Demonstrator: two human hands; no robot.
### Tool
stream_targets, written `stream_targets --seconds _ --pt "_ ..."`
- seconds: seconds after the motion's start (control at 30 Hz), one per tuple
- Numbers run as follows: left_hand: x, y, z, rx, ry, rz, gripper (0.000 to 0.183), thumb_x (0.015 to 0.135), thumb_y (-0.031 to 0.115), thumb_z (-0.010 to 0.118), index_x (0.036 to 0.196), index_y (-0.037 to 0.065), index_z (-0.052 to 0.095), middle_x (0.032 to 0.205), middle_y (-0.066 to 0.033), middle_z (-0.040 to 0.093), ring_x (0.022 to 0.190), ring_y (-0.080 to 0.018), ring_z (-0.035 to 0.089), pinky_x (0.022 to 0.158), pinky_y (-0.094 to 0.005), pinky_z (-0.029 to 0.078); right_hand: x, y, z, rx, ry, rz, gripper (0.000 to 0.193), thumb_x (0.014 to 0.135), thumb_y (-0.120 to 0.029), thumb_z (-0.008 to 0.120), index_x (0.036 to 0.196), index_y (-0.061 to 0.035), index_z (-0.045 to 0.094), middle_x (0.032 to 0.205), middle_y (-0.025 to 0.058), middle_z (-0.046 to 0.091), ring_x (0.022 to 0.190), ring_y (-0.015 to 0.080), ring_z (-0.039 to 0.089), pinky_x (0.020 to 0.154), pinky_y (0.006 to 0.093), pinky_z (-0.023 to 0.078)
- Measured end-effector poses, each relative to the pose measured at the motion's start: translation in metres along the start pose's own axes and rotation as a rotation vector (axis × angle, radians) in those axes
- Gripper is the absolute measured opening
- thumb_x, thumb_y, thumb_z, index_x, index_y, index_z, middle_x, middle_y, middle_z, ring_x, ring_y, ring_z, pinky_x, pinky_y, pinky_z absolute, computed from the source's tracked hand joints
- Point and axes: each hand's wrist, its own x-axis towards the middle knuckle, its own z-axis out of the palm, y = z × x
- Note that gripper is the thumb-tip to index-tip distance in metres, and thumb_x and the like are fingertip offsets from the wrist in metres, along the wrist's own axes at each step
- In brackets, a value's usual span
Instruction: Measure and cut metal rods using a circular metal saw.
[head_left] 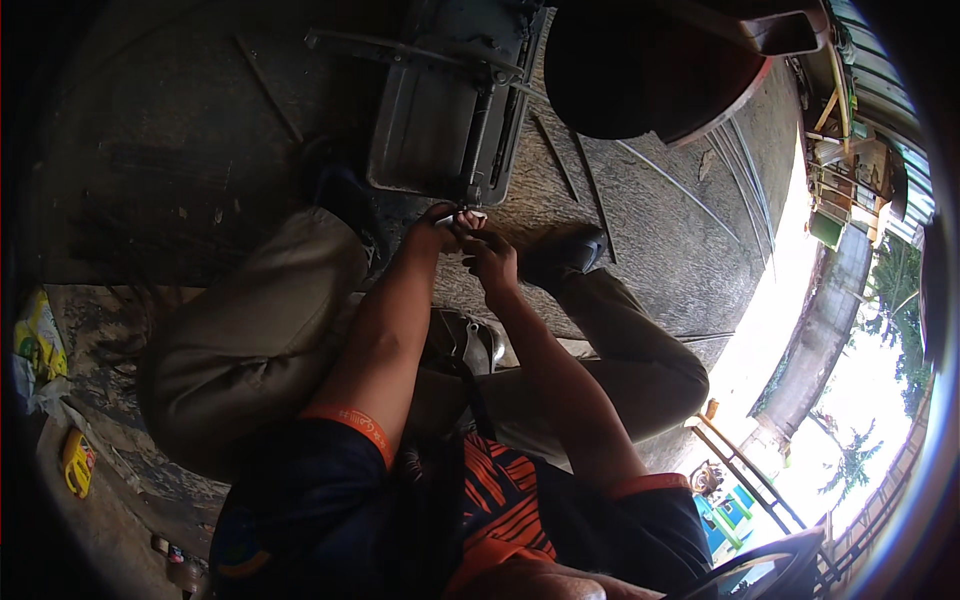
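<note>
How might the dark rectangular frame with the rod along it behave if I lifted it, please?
The dark rectangular frame looks like metal, so it's probably stiff and rather heavy. The crossbar juts past its left edge, so it might snag or feel lopsided.

Both arms reach forward and converge in front of the body; the left forearm (397, 310) runs up and slightly inward, while the right forearm (560, 380) slants up and leftward; both are bare below short sleeves. The left hand (436, 222) has its fingers bent inward; the right hand (493, 263) sits close beside it, a little nearer the body, fingers curled toward it; shadow hides how the fingertips meet; the legs are bent, knees spread wide on either side.
</note>
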Motion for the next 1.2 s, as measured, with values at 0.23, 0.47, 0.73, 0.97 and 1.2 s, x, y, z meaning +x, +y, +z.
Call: stream_targets --seconds 0.23,0.47,0.73,0.97,1.2 --pt "-0.005 -0.012 0.013 0.191 0.128 0.129 0.031 0.085 0.021 0.039 0.097 -0.005 0.048 0.065 -0.0042 0.053 0.045 -0.0105 0.05 0.039 -0.0202 0.035 0.004 0.011 -0.024 0.01 -0.114 0.086 0.036 0.08 -0.016 0.058 0.112 0.0013 0.057 0.087 0.0095 0.064 0.071 0.0177 0.062 0.062 0.0274 0.045" --pt "-0.009 -0.001 0.01 0.318 0.191 0.226 0.033 0.086 0.026 0.039 0.094 -0.004 0.05 0.061 -0.0017 0.054 0.043 -0.0093 0.05 0.04 -0.023 0.032 -0.011 0.03 -0.033 0.052 -0.164 0.076 0.038 0.082 -0.015 0.057 0.115 0.0026 0.054 0.09 0.0105 0.063 0.073 0.0186 0.062 0.062 0.0277 0.045" --pt "-0.006 -0.005 0.01 0.341 0.142 0.277 0.034 0.089 0.027 0.034 0.092 -0.003 0.05 0.06 0.0 0.053 0.045 -0.0097 0.052 0.04 -0.0234 0.034 -0.006 0.047 -0.041 0.056 -0.175 0.013 0.038 0.082 -0.019 0.059 0.112 0.0036 0.056 0.088 0.0113 0.064 0.075 0.0176 0.062 0.063 0.0276 0.046" --pt "-0.012 0.005 0.015 0.367 0.222 0.145 0.03 0.087 0.022 0.038 0.096 -0.004 0.049 0.064 -0.0009 0.054 0.049 -0.0115 0.054 0.042 -0.0254 0.04 -0.007 0.016 0.002 -0.315 0.067 -0.341 0.043 0.08 -0.024 0.062 0.111 0.0054 0.055 0.101 0.025 0.061 0.084 0.0359 0.064 0.073 0.0383 0.05" --pt "-0.011 0.011 0.004 0.276 -0.044 -0.009 0.034 0.084 0.023 0.041 0.098 -0.006 0.05 0.067 -0.0034 0.056 0.049 -0.0129 0.053 0.045 -0.0265 0.041 -0.012 0.024 0.003 -0.519 0.019 -0.957 0.038 0.079 -0.017 0.063 0.109 0.0064 0.057 0.104 0.0224 0.062 0.105 0.0345 0.058 0.091 0.0376 0.044"
